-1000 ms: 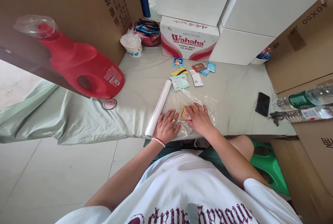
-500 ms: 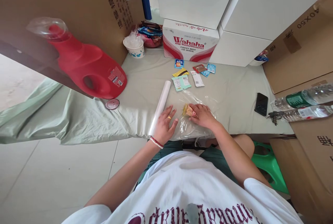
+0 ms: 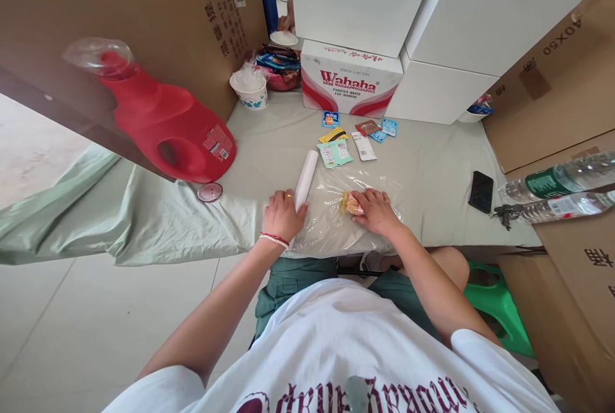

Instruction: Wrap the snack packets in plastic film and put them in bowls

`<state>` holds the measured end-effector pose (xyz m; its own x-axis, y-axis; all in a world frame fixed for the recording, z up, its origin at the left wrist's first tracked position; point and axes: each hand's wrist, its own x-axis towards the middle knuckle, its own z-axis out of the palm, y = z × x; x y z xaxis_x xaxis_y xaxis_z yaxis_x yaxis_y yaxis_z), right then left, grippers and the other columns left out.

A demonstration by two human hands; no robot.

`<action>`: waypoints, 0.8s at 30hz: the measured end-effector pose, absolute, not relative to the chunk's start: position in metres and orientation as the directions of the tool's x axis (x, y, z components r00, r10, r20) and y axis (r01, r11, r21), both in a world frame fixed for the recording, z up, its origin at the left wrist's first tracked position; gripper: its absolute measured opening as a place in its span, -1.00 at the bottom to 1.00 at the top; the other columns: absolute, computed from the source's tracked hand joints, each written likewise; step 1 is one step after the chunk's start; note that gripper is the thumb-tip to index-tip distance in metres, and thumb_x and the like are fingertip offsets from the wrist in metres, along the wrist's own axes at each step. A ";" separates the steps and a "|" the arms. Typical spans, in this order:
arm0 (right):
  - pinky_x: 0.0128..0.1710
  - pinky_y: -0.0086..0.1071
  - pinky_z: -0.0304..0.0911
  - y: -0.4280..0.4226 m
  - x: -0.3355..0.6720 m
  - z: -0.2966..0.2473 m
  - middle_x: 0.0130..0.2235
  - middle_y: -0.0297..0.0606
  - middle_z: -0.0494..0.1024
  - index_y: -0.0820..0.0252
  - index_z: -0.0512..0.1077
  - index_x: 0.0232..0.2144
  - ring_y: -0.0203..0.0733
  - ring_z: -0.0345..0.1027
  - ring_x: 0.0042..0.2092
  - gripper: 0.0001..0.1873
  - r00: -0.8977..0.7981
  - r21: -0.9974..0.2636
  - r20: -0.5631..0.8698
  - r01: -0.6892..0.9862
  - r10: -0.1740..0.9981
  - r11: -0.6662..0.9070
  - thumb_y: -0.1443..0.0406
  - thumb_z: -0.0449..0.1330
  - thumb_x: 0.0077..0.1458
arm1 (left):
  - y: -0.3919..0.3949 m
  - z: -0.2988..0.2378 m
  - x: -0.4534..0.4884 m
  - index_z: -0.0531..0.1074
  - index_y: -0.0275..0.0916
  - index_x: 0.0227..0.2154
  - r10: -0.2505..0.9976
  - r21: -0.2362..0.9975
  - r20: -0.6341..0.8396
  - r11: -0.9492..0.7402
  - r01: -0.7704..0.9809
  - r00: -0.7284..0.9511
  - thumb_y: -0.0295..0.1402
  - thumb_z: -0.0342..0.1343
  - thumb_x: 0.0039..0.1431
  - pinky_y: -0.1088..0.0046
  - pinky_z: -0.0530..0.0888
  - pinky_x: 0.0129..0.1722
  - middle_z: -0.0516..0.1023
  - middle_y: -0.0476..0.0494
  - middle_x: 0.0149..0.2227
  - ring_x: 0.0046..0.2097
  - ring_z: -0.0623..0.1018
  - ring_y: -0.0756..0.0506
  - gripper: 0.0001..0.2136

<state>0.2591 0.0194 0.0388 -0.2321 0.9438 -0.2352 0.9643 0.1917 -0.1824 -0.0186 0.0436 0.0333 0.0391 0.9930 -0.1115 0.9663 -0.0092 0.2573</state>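
Note:
A roll of clear plastic film [image 3: 306, 176] lies on the cloth in front of me. My left hand [image 3: 282, 218] lies over its near end, fingers on the left and thumb on the right, gripping it. From the roll a sheet of film [image 3: 327, 221] stretches rightward over the cloth, creased and shiny. My right hand [image 3: 378, 211] presses on a small yellow-and-pink snack packet [image 3: 353, 203] on the film, fingers closed over its right part. Beyond the film lie several sachets, among them a mint-green packet [image 3: 335, 153] and a white one [image 3: 364, 146].
A red jug [image 3: 173, 121] stands at the left beside a round pink item [image 3: 210, 192]. The Wahaba-like printed carton [image 3: 350, 80] and a paper cup [image 3: 250, 89] are at the back. A phone [image 3: 481, 191] and plastic bottles [image 3: 567, 176] lie right. Another person's hand [image 3: 287, 21] shows behind.
My left hand has moved left and closed round the roll. The film now spreads flatter between roll and packet. My right hand stays at the packet. Another person's hand and a white round item appeared behind.

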 end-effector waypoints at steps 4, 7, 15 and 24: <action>0.39 0.33 -0.16 0.018 0.260 0.046 0.43 0.05 0.19 0.07 0.05 0.48 0.21 -0.13 0.49 -0.06 -0.217 -0.223 -0.287 0.962 0.933 0.155 -0.03 0.29 0.21 | 0.055 0.035 -0.018 0.39 -0.32 0.12 0.992 0.227 -0.121 0.005 0.974 0.023 0.00 -0.09 0.40 0.12 0.51 -0.02 0.47 -0.45 0.05 0.12 0.49 -0.39 -0.50; 0.43 0.26 -0.16 0.012 0.245 0.059 0.49 0.17 0.03 0.32 0.07 0.46 0.22 -0.19 0.51 -0.07 -0.189 -0.270 -0.162 0.953 0.969 0.141 -0.01 0.25 0.24 | 0.063 0.037 -0.013 0.43 -0.31 0.05 0.987 0.205 -0.151 -0.016 0.979 0.047 -0.01 -0.08 0.40 0.15 0.53 -0.05 0.47 -0.44 0.05 0.13 0.49 -0.38 -0.53; 0.47 -0.04 0.00 0.007 0.136 0.035 0.43 0.09 0.22 0.39 0.22 0.40 -0.05 -0.02 0.48 -0.39 -0.316 -0.457 0.158 0.816 0.936 0.352 0.42 -0.18 0.38 | 0.068 0.039 0.003 0.37 -0.41 0.06 0.979 0.143 -0.198 -0.020 0.990 0.049 -0.17 -0.08 0.40 0.17 0.55 -0.07 0.50 -0.51 0.04 0.01 0.60 -0.36 -0.60; 0.43 0.02 0.01 0.036 0.139 -0.015 0.48 0.16 0.07 0.53 0.17 0.41 0.12 -0.13 0.52 -0.39 -0.155 -0.291 -0.004 0.945 0.988 0.147 0.44 -0.16 0.38 | 0.067 0.042 0.005 0.33 -0.40 0.11 0.965 0.177 -0.261 0.081 0.981 -0.033 -0.18 -0.12 0.43 0.16 0.57 -0.10 0.53 -0.51 0.08 0.01 0.64 -0.36 -0.59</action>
<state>0.1387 0.0356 -0.0147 -0.1547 0.9880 -0.0036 0.9454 0.1470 -0.2909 0.0051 0.0666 0.0422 -0.0330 0.9648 -0.2611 0.9809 0.0814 0.1767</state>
